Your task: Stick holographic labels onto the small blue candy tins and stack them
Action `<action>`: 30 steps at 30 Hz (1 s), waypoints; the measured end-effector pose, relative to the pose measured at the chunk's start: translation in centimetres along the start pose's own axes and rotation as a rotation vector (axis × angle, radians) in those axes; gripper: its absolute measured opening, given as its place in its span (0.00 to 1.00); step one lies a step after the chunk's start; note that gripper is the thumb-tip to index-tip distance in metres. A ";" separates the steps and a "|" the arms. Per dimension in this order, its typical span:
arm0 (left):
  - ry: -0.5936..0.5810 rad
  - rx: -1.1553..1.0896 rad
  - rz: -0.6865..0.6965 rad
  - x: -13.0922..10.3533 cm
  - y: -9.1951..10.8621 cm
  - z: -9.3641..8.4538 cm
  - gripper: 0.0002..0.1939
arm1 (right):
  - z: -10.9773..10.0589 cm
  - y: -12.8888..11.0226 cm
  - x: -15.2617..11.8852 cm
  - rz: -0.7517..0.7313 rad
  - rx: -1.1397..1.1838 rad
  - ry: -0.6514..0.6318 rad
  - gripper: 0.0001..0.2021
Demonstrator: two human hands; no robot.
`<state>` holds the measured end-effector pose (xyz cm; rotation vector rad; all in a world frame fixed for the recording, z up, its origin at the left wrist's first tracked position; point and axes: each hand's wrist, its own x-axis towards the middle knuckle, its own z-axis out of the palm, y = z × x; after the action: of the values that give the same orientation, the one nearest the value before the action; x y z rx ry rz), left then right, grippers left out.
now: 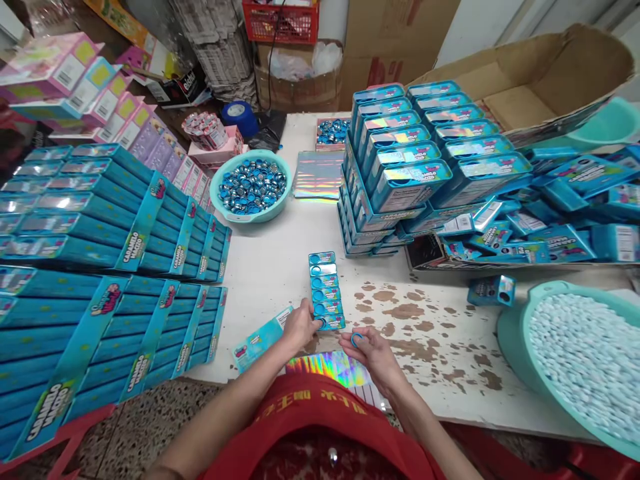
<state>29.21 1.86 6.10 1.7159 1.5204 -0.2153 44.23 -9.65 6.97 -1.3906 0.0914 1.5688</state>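
Observation:
A short column of small blue boxes [327, 294], several of them with round holes, lies on the white table. My left hand [301, 327] is closed at the lower left end of this column, its fingertips on the nearest box. Just right of the column, my right hand [371, 351] pinches a small blue round cap [356, 339] between thumb and fingers. Beside my left forearm a flat teal carton [260, 340] lies on the table. Shiny holographic sheets [333, 368] rest at the table's front edge, partly hidden by the red apron [320, 407].
Stacked teal display boxes [90, 220] fill the left side. A bowl of caps [251, 185] and silver sheets [317, 175] lie farther back. Tall box stacks [400, 167] and a carton of loose boxes [565, 213] stand right, above a tub of white candies [585, 353].

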 end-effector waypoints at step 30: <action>0.158 -0.802 0.187 6.1 1.6 -6.6 0.08 | 9.5 -4.7 5.7 -0.303 -0.229 -0.224 0.16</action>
<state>29.76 10.89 7.43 1.2164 1.2838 0.5703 41.69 2.09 8.15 -1.3194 -0.4277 1.4992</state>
